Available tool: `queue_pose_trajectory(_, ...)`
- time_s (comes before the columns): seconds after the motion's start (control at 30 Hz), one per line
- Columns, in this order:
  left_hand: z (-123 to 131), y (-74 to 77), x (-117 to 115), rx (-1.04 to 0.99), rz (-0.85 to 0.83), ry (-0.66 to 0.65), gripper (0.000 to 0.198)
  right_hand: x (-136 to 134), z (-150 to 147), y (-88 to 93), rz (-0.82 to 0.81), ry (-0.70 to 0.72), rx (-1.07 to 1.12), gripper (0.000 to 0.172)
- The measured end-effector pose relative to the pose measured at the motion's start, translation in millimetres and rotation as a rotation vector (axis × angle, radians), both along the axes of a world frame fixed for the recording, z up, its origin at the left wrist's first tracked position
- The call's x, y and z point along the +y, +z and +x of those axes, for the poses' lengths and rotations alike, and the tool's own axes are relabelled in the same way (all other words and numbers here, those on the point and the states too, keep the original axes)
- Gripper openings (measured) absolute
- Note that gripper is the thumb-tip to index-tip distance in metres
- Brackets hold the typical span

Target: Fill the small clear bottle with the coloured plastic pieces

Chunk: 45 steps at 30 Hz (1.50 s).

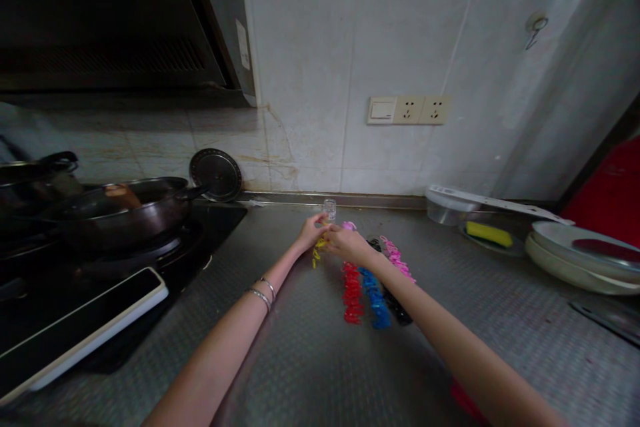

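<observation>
The yellow pieces (317, 255) lie on the worktop (295, 353), beneath and beside the meeting fingertips of the left hand (311, 232) and right hand (346, 244). Each grip has its fingers drawn together, but I cannot tell whether either grasps anything. A clear jar (330, 207) stands just beyond. Red (353, 295), blue (375, 300), black (401, 312) and pink rows (395, 257) lie near the right arm. Farther out are a pan (135, 221), left, and a yellow sponge (489, 235), right.
</observation>
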State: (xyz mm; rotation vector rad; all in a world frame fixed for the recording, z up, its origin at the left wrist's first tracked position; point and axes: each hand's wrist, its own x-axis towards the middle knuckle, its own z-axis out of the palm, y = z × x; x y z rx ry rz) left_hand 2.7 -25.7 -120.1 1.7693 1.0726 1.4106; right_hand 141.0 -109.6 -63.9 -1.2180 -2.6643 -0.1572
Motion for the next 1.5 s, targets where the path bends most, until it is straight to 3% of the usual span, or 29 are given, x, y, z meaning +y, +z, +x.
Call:
queue_pose_trajectory(0.23,-1,5.0,-7,0.049,0.061,-0.085,0.032,20,13,29.1,-0.1,0.035,0.333,0.024)
queue_pose_trajectory(0.37,0,5.6,-10,0.066,0.057,-0.04,0.032,36,19,48.4,-0.075,0.086,0.441,0.023)
queue_pose_trajectory(0.5,0,5.8,-11,0.067,0.054,0.008,0.03,56,23,69.9,-0.013,-0.001,0.408,0.022)
queue_pose_trajectory(0.67,0,5.6,-10,0.062,0.056,-0.01,0.031,71,21,88.3,-0.002,-0.066,0.182,0.021)
queue_pose_trajectory(1.03,-2,-2.5,-4,0.045,0.053,0.011,0.041,75,5,93.3,0.029,-0.053,-0.073,0.029)
queue_pose_trajectory(1.23,-3,-5.4,-2,0.05,0.065,-0.002,0.042,76,-3,96.8,0.02,-0.095,-0.114,0.034)
queue_pose_trajectory(1.5,-1,-0.9,-5,0.055,0.039,0.001,0.041,68,-5,100.8,-0.03,-0.1,-0.114,0.028)
